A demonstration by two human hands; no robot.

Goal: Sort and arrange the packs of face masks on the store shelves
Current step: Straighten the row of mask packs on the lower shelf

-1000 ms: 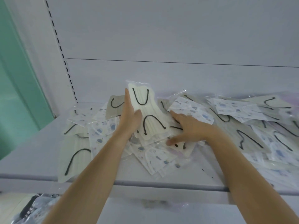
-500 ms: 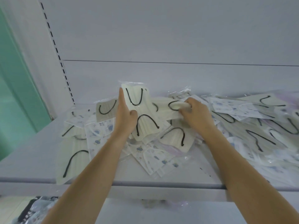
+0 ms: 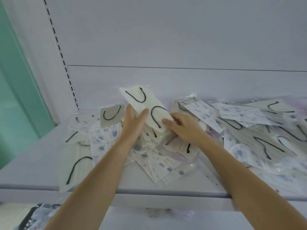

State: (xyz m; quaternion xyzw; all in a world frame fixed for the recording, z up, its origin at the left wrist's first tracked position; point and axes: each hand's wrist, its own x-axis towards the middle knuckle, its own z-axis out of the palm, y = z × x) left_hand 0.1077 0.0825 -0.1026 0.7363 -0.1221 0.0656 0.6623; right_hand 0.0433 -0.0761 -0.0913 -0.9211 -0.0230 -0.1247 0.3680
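Cream mask packs [image 3: 146,103] with black loops, stacked, gripped by left hand [image 3: 132,125]; right hand [image 3: 184,130] pinches their lower end over the shelf [image 3: 33,163].

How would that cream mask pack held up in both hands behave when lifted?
Probably floppy: the cream pack looks thin and flat, gripped by the left hand and right hand. Likely slippery, as it seems wrapped in clear film. Seemingly light: just thin mask and film.

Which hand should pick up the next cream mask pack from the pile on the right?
Right, probably. The left hand grips the stack of cream packs, while the right hand only pinches its lower end, beside the loose packs on the right.
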